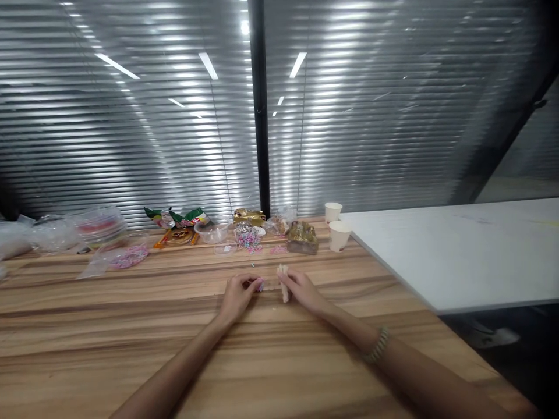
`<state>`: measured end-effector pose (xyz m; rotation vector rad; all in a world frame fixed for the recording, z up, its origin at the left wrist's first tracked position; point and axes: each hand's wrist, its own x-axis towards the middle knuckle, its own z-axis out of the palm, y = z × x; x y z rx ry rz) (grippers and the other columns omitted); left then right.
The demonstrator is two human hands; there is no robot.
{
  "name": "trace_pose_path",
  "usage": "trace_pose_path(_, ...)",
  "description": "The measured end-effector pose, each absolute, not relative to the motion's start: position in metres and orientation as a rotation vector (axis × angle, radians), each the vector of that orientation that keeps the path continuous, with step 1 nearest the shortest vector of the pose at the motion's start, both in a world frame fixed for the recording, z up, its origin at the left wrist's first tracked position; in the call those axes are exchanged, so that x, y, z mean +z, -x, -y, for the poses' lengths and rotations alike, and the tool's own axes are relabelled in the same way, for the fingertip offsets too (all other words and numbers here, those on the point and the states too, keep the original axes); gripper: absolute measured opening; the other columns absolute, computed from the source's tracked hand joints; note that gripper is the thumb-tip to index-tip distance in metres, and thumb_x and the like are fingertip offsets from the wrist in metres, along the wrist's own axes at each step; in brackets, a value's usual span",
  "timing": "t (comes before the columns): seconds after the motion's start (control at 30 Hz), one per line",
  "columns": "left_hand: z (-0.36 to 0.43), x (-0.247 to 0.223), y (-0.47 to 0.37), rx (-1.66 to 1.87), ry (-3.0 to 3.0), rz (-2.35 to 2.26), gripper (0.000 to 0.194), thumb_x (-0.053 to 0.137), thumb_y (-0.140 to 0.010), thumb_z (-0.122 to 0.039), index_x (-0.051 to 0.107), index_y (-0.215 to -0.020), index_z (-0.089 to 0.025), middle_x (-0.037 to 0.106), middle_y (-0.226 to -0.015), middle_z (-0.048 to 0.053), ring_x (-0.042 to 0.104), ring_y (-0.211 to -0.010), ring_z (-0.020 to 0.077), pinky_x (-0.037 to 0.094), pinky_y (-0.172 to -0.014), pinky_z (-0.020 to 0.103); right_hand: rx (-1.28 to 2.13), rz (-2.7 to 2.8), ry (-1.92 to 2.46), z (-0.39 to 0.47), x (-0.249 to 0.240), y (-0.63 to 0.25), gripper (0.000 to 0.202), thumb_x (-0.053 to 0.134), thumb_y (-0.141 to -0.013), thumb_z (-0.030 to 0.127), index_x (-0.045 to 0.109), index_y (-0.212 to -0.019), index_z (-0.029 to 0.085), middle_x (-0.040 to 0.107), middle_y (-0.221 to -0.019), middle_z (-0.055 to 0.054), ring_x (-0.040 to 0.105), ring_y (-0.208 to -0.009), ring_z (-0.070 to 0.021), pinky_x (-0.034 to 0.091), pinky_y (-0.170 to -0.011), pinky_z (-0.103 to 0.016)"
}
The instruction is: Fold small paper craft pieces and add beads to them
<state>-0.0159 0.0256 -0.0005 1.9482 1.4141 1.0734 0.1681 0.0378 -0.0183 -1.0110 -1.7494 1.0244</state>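
My left hand (237,295) rests low over the wooden table, its thumb and fingers closed on a few small pink and blue pieces (261,286). They are too small to name. A short gap to the right, my right hand (305,292) grips a cream-coloured strip (285,294) that stands roughly upright between thumb and fingers. Its exact kind is not clear. Between the hands, some pale, faint bits (271,285) lie on the wood. Similar small pink and blue pieces fill a heap (247,236) beyond my hands.
At the back stand two paper cups (339,237), a gold foil packet (303,237), a gold box (248,217), a clear plastic bowl (212,234) and green snack bags (179,218). Plastic-wrapped items (99,226) are at left. A white table (463,256) adjoins at right; window blinds rise behind.
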Motion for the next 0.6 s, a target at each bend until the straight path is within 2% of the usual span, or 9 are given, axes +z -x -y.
trace_pose_path(0.6,-0.0232,0.0021,0.0119,1.068,-1.959,-1.382,0.023,0.055,-0.074,-0.034,0.069,-0.071,-0.016,0.070,-0.074,0.006,0.062,-0.069,0.0179,0.046,-0.065,0.025,1.063,1.771,0.986,-0.0342,-0.0150,-0.1677,0.046,0.036,-0.084,0.051,0.046,-0.055,0.018,0.052,-0.048,0.001,0.051,-0.048,-0.0112,0.040,-0.055,-0.022)
